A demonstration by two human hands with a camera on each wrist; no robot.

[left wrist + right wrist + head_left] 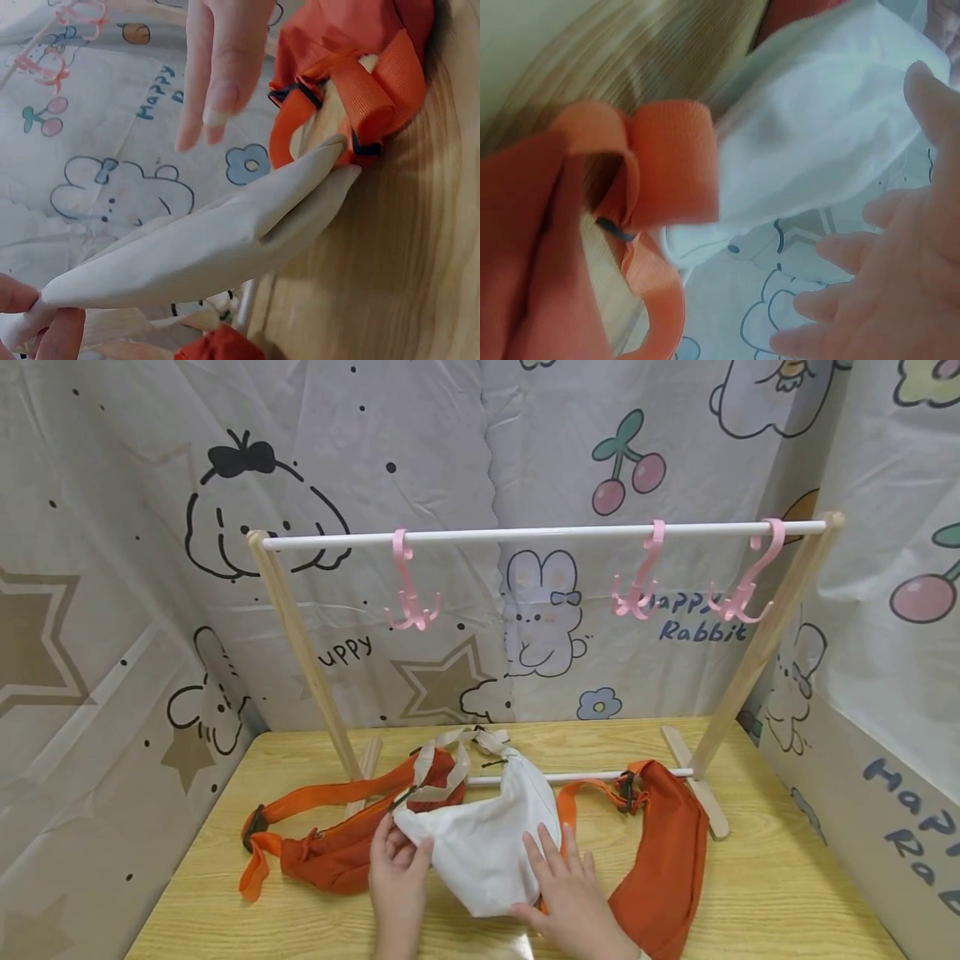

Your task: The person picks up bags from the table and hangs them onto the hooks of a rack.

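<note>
Head view, read as a clock centred on the white bag [480, 852], shows that bag over the near part of the counter [187, 910], its lowest tip toward six. At ten o'clock the left hand [400, 858] pinches the bag's corner between thumb and fingers. At four, the right hand [570, 881] is spread wide and grips nothing; whether its fingers touch the cloth cannot be told. An orange bag [337, 864] lies at nine, a second orange bag [667, 852] at three, and the rack [525, 533] stands toward twelve, with three pink hooks [411, 608] on it.

The likeliest trouble is a snag. The beige strap [424, 762] loops at eleven o'clock over the orange bag, so a pull on the white bag could drag that neighbour along or tangle the two. Toward two, the orange strap [570, 802] runs close beside the white cloth, and the left wrist view shows it bunched at the bag's far end, where it could catch. The left hand's hold looks small and sits at one corner; with no grip from the right hand, the slack cloth could sag, twist or slip free.
</note>
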